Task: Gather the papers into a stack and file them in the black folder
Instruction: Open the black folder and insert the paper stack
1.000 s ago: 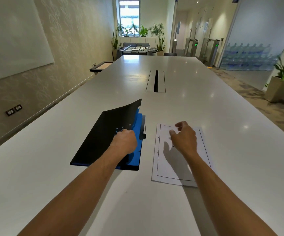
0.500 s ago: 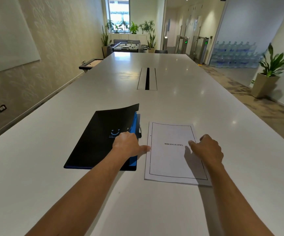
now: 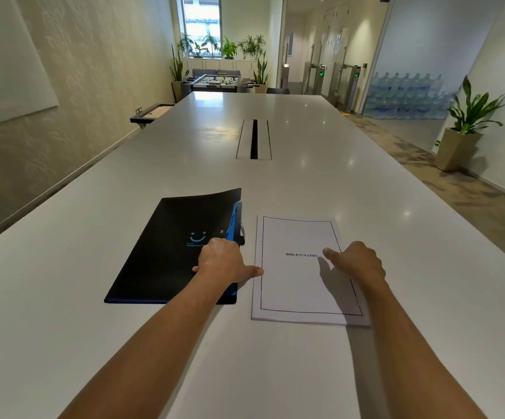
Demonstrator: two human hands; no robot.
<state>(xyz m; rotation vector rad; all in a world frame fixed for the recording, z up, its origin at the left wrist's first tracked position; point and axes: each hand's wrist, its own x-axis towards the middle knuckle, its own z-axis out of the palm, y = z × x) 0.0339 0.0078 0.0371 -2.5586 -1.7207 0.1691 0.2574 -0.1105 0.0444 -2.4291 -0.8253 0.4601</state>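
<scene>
Squaring the papers (image 3: 301, 267) comes first: stack lying flat on the tabletop (image 3: 305, 182), just beside the folder (image 3: 169, 249) at its 3 o'clock, title page up. Left hand (image 3: 224, 263) resting knuckles-up across the folder's right edge, fingers curled, thumb stretched toward 3 o'clock and touching the stack's left margin, gripping nothing. Right hand (image 3: 355, 261) lying on the stack's right half, fingers loosely bent, forefinger pointing toward 9 o'clock near the printed title, also clasping nothing.

Folder cover down but bowed up along its far right corner, blue inner leaf and a clip showing beneath, so probably not latched.

Best handling, as a judgement: pinch both long edges and tap them even before lifting, since a few lower sheets peek out at the near right corner. Then hold the cover well open with the left hand and slide the stack in under it from 3 o'clock, keeping sheets low and flat to avoid fanning or catching the clip.
</scene>
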